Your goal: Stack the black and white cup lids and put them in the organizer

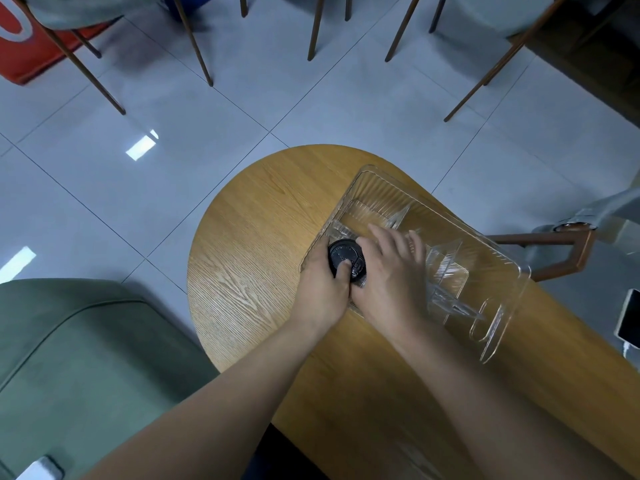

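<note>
A black cup lid sits in the near-left compartment of a clear plastic organizer on the wooden table. My left hand grips the lid from the left, its thumb pressed on the lid's top. Touching the lid's right edge is my right hand, which lies over the organizer with its fingers spread toward the middle dividers. Whether more lids sit under the black one is hidden. No white lid shows.
A green cushioned seat stands to the left of the table. A white phone on a cable lies at the right edge. Chair legs stand on the tiled floor beyond the table, and a chair arm is at the right.
</note>
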Action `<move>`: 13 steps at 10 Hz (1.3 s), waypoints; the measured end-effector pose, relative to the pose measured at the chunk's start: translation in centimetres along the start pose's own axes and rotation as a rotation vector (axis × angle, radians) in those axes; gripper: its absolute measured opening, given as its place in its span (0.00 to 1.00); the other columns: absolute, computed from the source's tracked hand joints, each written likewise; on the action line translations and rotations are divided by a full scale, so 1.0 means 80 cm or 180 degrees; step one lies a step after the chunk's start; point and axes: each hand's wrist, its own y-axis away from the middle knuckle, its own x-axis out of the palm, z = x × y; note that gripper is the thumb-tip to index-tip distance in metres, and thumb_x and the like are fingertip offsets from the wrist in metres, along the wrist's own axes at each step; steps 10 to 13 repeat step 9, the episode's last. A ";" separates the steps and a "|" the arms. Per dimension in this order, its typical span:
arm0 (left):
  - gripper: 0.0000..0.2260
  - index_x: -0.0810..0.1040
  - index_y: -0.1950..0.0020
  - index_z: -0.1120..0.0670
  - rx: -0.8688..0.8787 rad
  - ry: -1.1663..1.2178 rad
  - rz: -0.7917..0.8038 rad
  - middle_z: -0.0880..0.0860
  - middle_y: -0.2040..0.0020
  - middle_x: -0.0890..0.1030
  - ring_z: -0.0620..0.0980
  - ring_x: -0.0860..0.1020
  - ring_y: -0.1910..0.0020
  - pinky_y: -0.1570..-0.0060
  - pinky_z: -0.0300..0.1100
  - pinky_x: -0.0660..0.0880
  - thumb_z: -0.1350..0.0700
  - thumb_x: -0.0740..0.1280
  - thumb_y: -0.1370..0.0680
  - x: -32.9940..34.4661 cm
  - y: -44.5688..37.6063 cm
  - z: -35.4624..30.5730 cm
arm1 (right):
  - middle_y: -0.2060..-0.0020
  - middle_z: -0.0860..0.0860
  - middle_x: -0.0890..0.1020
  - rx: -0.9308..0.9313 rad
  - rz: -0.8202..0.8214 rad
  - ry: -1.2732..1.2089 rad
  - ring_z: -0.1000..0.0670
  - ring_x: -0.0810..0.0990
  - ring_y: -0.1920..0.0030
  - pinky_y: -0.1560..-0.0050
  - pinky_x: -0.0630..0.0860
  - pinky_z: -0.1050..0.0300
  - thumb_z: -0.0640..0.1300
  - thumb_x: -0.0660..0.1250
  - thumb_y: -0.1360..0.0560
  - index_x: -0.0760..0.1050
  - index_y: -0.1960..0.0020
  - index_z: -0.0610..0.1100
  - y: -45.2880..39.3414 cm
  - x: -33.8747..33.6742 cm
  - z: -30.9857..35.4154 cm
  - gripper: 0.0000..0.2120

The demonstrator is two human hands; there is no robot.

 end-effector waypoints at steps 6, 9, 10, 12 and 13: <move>0.26 0.68 0.14 0.56 0.0395 -0.0486 0.0013 0.51 0.26 0.80 0.53 0.77 0.26 0.32 0.32 0.67 0.58 0.68 0.13 -0.008 0.009 -0.006 | 0.30 0.48 0.83 0.0229 0.0148 -0.0009 0.42 0.76 0.26 0.18 0.60 0.31 0.60 0.81 0.30 0.84 0.36 0.44 0.019 -0.011 -0.015 0.29; 0.21 0.74 0.18 0.50 0.1034 -0.0431 0.0146 0.27 0.34 0.74 0.18 0.70 0.36 0.39 0.17 0.63 0.57 0.70 0.12 -0.069 0.073 -0.065 | 0.25 0.54 0.78 0.0738 -0.0019 -0.1428 0.50 0.75 0.26 0.22 0.68 0.51 0.60 0.73 0.19 0.78 0.25 0.47 0.067 -0.077 -0.018 0.28; 0.21 0.74 0.18 0.50 0.1034 -0.0431 0.0146 0.27 0.34 0.74 0.18 0.70 0.36 0.39 0.17 0.63 0.57 0.70 0.12 -0.069 0.073 -0.065 | 0.25 0.54 0.78 0.0738 -0.0019 -0.1428 0.50 0.75 0.26 0.22 0.68 0.51 0.60 0.73 0.19 0.78 0.25 0.47 0.067 -0.077 -0.018 0.28; 0.21 0.74 0.18 0.50 0.1034 -0.0431 0.0146 0.27 0.34 0.74 0.18 0.70 0.36 0.39 0.17 0.63 0.57 0.70 0.12 -0.069 0.073 -0.065 | 0.25 0.54 0.78 0.0738 -0.0019 -0.1428 0.50 0.75 0.26 0.22 0.68 0.51 0.60 0.73 0.19 0.78 0.25 0.47 0.067 -0.077 -0.018 0.28; 0.21 0.74 0.18 0.50 0.1034 -0.0431 0.0146 0.27 0.34 0.74 0.18 0.70 0.36 0.39 0.17 0.63 0.57 0.70 0.12 -0.069 0.073 -0.065 | 0.25 0.54 0.78 0.0738 -0.0019 -0.1428 0.50 0.75 0.26 0.22 0.68 0.51 0.60 0.73 0.19 0.78 0.25 0.47 0.067 -0.077 -0.018 0.28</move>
